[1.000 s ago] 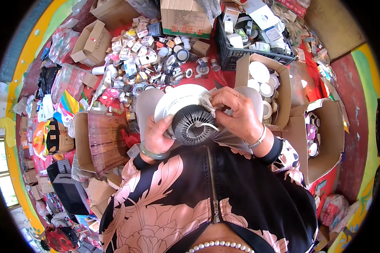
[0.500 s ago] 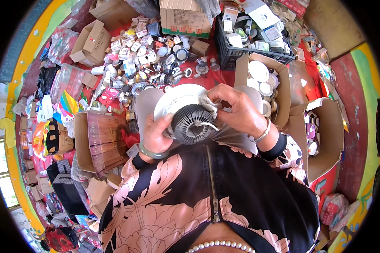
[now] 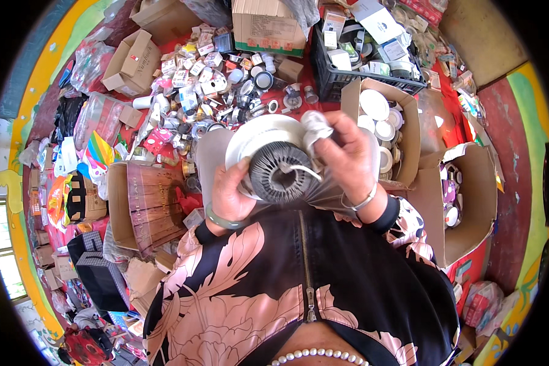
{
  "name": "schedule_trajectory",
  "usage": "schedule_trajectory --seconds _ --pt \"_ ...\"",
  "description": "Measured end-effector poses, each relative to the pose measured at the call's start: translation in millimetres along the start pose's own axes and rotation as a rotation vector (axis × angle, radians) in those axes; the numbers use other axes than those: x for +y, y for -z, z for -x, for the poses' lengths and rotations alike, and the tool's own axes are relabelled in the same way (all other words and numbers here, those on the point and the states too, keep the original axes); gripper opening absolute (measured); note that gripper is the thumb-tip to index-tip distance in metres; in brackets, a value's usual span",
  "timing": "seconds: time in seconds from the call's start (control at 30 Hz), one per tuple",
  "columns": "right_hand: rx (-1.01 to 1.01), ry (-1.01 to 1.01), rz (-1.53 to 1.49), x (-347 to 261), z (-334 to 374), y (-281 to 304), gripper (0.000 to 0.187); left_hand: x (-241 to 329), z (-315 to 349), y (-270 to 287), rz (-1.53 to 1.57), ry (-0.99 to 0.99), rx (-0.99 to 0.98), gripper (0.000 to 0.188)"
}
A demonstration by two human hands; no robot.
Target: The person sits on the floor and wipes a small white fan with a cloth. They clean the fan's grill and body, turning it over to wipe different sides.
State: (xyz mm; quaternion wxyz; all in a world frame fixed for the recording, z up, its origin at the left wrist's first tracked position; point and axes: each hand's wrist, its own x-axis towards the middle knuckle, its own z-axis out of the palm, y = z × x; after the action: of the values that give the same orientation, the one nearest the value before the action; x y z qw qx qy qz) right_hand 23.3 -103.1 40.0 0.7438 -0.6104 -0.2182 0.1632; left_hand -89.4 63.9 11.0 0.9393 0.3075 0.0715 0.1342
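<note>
Above my lap is a round downlight [image 3: 273,172] with a wide white rim and a dark ribbed heat sink facing up, from whose centre a short white cable sticks out. My left hand [image 3: 230,194] grips it at its left side, thumb on the heat sink's edge and fingers beneath. On the other side, my right hand [image 3: 349,157] pinches a crumpled whitish cloth [image 3: 316,128] at the right edge of the rim. Whether the cloth presses on the rim there is hard to make out. The fingers under the lamp are hidden.
Beyond my knees lies a heap of small boxes and lamp parts [image 3: 226,85]. An open carton [image 3: 412,143] of white round lamps stands by my right knee, with a black crate [image 3: 332,79] behind it. Further open cartons flank me, right [image 3: 470,226] and left [image 3: 121,207].
My right hand has lifted the cloth away from the heat sink's upper edge and turned, its fingers now pointing up. The downlight has shifted slightly right, still in my left hand.
</note>
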Motion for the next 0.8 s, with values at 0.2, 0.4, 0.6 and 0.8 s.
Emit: schedule_trajectory --seconds 0.2,0.4,0.6,0.8 --pt "-0.022 0.122 -0.702 -20 -9 42 0.017 5 -3 29 0.212 -0.088 -0.009 0.041" --pt "-0.047 -0.063 -0.244 -8 3 40 0.026 6 -2 35 0.249 -0.087 -0.127 0.046" --pt "-0.233 0.425 0.543 -28 -2 5 0.036 7 3 22 0.302 0.004 -0.140 0.049" --pt "-0.347 0.526 0.675 -24 -8 2 0.043 5 4 23 0.222 0.057 -0.023 0.038"
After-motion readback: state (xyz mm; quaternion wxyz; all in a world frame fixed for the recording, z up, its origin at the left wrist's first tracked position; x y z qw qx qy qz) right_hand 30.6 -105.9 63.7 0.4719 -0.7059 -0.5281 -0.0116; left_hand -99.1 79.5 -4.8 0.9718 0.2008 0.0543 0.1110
